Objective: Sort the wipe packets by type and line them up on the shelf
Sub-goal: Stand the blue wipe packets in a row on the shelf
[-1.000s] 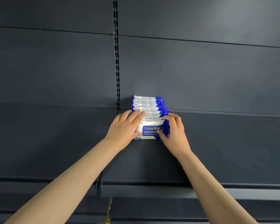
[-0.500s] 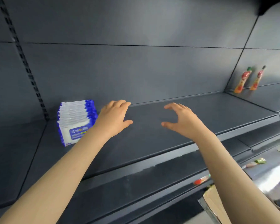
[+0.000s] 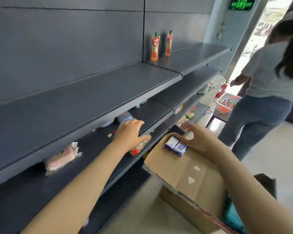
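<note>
The wipe packets (image 3: 175, 146) lie on a cardboard box (image 3: 184, 168) just beside the lower shelf (image 3: 152, 114) edge. The right hand (image 3: 200, 139) arches wide over them. The left hand (image 3: 129, 132), fingers straight, hovers above that shelf.

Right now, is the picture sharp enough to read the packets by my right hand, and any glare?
Head view: the packets are smeared by motion blur, print unreadable; the doorway is blown out white; the far pouches look clearer.

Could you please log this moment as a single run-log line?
phase: reaching for wipe packets on cardboard box | left hand: open, above lower shelf | right hand: open, thumb beside packets
</note>
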The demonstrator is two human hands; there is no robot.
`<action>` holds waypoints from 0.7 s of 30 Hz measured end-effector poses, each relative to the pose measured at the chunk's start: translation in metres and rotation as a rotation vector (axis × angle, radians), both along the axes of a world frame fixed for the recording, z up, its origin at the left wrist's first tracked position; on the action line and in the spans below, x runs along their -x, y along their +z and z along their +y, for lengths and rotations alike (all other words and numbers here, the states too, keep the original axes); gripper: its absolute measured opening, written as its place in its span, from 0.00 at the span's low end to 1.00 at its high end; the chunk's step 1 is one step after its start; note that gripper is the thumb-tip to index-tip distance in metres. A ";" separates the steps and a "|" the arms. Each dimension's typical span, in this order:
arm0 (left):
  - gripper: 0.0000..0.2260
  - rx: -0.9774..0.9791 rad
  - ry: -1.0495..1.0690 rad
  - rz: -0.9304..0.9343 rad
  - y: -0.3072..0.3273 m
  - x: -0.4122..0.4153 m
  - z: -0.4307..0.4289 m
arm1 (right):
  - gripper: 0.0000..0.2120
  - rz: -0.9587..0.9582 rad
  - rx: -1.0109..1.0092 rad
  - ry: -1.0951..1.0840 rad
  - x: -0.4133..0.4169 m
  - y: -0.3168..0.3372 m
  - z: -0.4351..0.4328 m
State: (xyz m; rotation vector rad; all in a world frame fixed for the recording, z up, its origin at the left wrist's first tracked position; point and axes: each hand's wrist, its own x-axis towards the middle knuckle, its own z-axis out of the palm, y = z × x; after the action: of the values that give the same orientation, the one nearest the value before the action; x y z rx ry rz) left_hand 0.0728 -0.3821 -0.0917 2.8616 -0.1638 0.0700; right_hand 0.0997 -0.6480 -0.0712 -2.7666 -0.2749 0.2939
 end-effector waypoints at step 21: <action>0.27 0.036 -0.141 0.544 -0.237 -0.264 -0.123 | 0.27 0.290 -0.115 -0.551 -0.181 -0.252 -0.127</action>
State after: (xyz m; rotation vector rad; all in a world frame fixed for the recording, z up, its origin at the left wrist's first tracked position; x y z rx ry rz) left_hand 0.3371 -0.5055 -0.3289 2.7048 -0.2441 -0.7139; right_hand 0.2810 -0.7747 -0.3227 -2.5140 0.5162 0.5014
